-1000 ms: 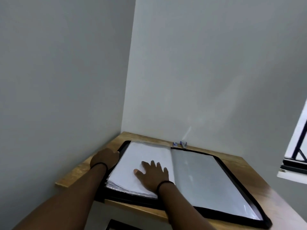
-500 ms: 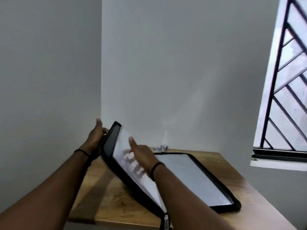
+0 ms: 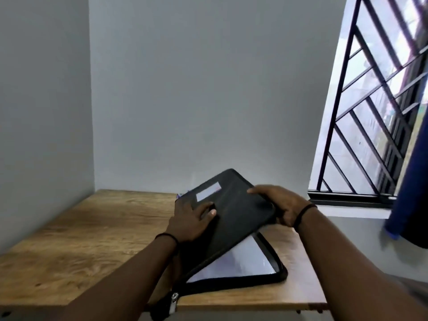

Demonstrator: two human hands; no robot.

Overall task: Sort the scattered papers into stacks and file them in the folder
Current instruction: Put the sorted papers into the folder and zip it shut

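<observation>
A black zip folder [image 3: 236,214] lies on the right half of the wooden table [image 3: 92,228], its front cover folded over and nearly closed, still tilted up. A pale label sits on the cover. White sheets in clear sleeves [image 3: 245,260] show in the gap near the front edge. My left hand [image 3: 192,218] presses flat on the cover's left side. My right hand [image 3: 280,205] grips the cover's right edge, fingers on top and thumb underneath. The zip pull [image 3: 174,302] hangs at the table's front edge.
Grey walls meet in a corner behind the table. A barred window [image 3: 375,107] and its sill are at the right, with a dark blue cloth [image 3: 412,193] hanging in front of it. A small printed item [image 3: 179,195] peeks out behind the folder.
The left cover has swung from flat open, up and over onto the right half. My right hand left the pages and took the cover's edge; my left hand moved onto the cover.
</observation>
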